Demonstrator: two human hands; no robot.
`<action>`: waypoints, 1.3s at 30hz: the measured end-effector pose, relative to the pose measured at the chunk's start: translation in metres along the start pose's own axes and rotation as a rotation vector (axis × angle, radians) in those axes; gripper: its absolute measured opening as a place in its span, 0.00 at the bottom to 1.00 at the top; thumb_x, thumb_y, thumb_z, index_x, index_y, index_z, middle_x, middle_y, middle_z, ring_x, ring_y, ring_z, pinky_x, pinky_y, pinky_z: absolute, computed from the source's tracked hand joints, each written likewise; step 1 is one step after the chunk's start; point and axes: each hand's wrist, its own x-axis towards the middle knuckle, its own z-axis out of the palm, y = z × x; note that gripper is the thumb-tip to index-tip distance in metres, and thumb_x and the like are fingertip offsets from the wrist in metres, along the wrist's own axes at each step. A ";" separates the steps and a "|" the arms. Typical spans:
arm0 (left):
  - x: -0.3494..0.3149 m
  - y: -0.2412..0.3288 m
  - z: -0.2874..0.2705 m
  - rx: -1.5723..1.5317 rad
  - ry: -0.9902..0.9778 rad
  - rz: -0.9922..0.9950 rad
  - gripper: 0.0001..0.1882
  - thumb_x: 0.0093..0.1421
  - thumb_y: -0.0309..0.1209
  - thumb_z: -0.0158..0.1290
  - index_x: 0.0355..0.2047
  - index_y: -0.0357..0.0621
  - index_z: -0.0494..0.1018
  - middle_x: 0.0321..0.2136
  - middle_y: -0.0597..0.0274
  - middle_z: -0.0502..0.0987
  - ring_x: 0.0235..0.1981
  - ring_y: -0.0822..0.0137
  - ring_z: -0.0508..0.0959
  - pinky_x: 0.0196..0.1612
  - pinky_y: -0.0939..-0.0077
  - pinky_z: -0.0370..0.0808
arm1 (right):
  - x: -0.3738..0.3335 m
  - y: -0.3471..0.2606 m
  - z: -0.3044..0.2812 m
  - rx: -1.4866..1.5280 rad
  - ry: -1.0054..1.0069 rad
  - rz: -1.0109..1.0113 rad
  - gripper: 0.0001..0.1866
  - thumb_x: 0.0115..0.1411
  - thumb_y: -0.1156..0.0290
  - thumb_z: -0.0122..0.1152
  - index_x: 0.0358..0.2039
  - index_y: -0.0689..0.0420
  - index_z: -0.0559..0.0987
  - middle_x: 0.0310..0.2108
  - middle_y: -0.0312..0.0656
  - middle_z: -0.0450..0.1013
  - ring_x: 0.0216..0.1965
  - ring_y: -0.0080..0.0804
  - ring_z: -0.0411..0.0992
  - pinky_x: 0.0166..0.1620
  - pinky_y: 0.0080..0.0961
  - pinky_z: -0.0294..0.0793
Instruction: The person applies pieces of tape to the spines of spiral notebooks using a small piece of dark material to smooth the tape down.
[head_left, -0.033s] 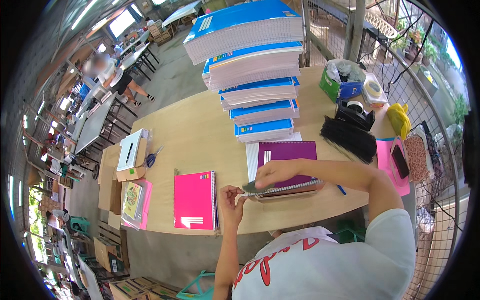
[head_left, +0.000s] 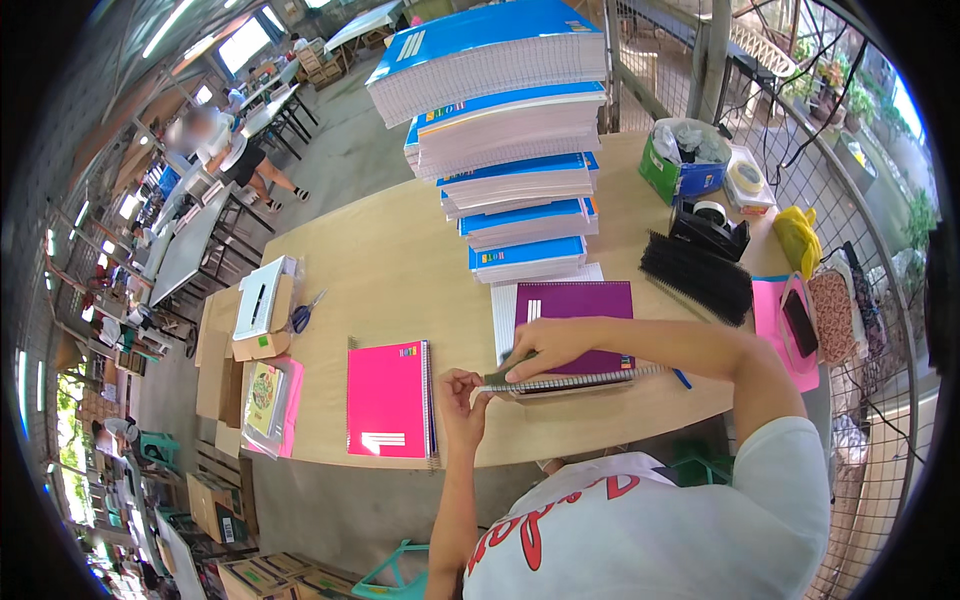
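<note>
Left fingers point(head_left: 461, 381) pinch one spiral coil point(head_left: 572, 382); right fingers point(head_left: 522, 371) pinch one green piece point(head_left: 495, 380).

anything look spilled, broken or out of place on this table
I see nothing spilled or broken. One thing looks slightly odd: the pale spiral coil along the near edge of the purple notebook sticks out past the cover's right-hand side, rather than ending level with it.
</note>
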 end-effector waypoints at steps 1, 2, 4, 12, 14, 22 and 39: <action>0.000 -0.004 -0.002 -0.033 0.017 -0.038 0.27 0.55 0.18 0.64 0.49 0.43 0.61 0.39 0.61 0.69 0.41 0.69 0.74 0.49 0.72 0.74 | 0.006 -0.001 -0.006 -0.217 -0.082 0.076 0.30 0.64 0.40 0.56 0.37 0.58 0.86 0.24 0.46 0.77 0.29 0.35 0.73 0.34 0.35 0.71; -0.003 -0.003 -0.002 -0.029 0.017 -0.039 0.27 0.55 0.18 0.64 0.49 0.43 0.61 0.39 0.61 0.69 0.41 0.69 0.74 0.49 0.72 0.74 | 0.010 -0.002 -0.008 -0.434 -0.164 0.152 0.28 0.64 0.42 0.57 0.36 0.58 0.86 0.28 0.45 0.77 0.35 0.35 0.73 0.36 0.35 0.70; -0.005 0.001 0.004 -0.002 0.074 -0.014 0.29 0.54 0.18 0.65 0.50 0.43 0.60 0.38 0.62 0.69 0.40 0.69 0.74 0.49 0.72 0.74 | 0.016 0.000 -0.008 -0.082 -0.229 0.323 0.26 0.63 0.44 0.59 0.43 0.54 0.86 0.30 0.52 0.78 0.31 0.43 0.71 0.36 0.37 0.70; -0.009 -0.012 0.010 -0.239 -0.009 -0.164 0.25 0.54 0.34 0.69 0.45 0.42 0.68 0.39 0.64 0.71 0.40 0.72 0.72 0.47 0.78 0.70 | -0.065 0.051 -0.050 -0.521 0.214 0.103 0.31 0.61 0.46 0.61 0.57 0.55 0.75 0.56 0.51 0.72 0.57 0.51 0.69 0.60 0.40 0.68; -0.010 -0.018 0.012 -0.298 0.021 -0.131 0.23 0.54 0.34 0.69 0.43 0.41 0.70 0.39 0.65 0.71 0.40 0.72 0.72 0.44 0.80 0.70 | -0.133 0.033 -0.030 -0.515 0.547 0.607 0.27 0.60 0.55 0.65 0.52 0.61 0.75 0.56 0.56 0.70 0.58 0.54 0.67 0.59 0.41 0.68; -0.007 -0.009 0.029 -0.346 0.136 -0.179 0.18 0.54 0.31 0.69 0.38 0.39 0.72 0.36 0.66 0.71 0.38 0.74 0.71 0.43 0.80 0.69 | -0.279 0.118 0.083 -0.988 0.909 0.648 0.36 0.58 0.63 0.66 0.62 0.65 0.64 0.58 0.57 0.61 0.61 0.56 0.59 0.66 0.58 0.52; -0.008 -0.004 0.029 -0.506 0.152 -0.231 0.23 0.52 0.18 0.66 0.48 0.38 0.72 0.43 0.61 0.79 0.43 0.71 0.78 0.48 0.78 0.74 | -0.001 -0.125 -0.004 -1.334 0.084 -0.511 0.15 0.51 0.63 0.64 0.40 0.52 0.79 0.38 0.35 0.72 0.48 0.34 0.71 0.67 0.56 0.53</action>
